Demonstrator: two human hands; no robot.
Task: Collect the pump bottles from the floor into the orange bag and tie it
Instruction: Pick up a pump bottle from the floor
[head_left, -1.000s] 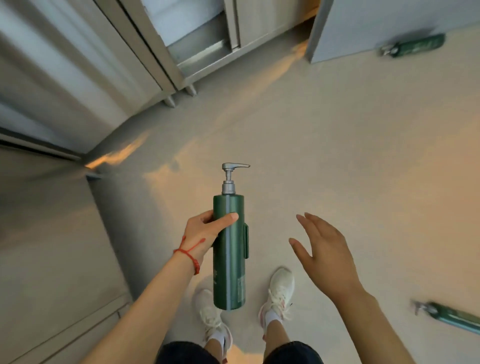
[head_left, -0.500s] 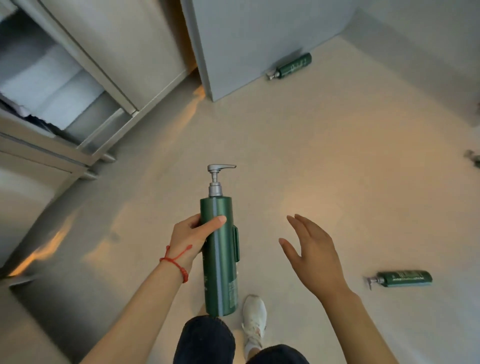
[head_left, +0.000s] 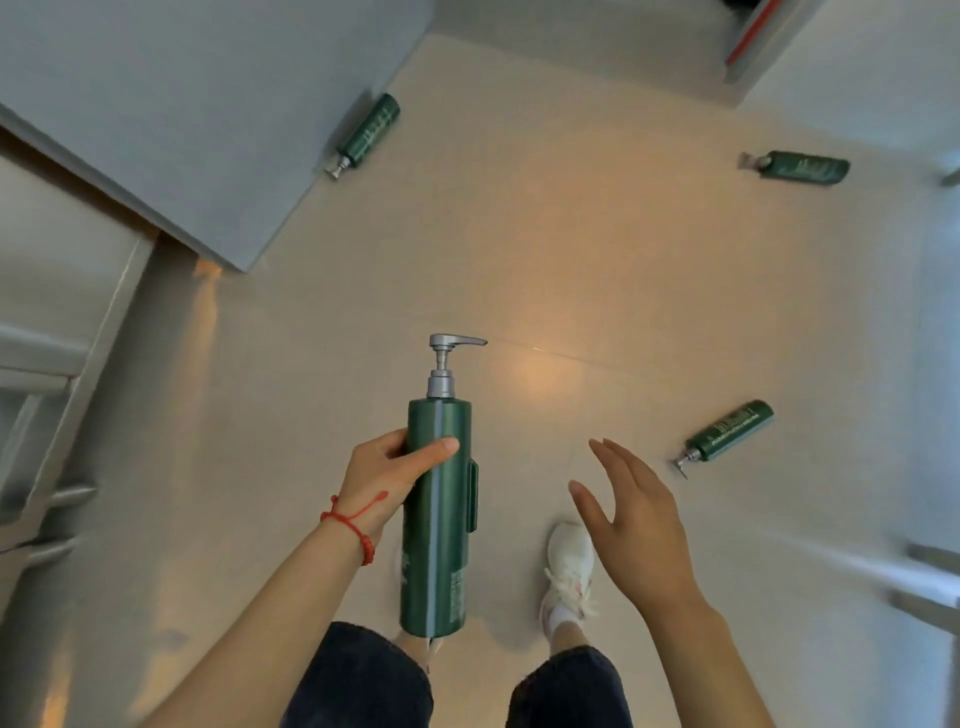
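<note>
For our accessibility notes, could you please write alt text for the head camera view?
A person's left hand grips a green pump bottle upright while the right hand hangs open beside it. Three more green bottles lie on the beige floor: one by a grey wall, two to the right.

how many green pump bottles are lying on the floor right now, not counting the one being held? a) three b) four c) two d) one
a) three lie on the floor: one by the grey cabinet, one at far right and one near the open right hand; the left hand holds a fourth bottle.
</note>
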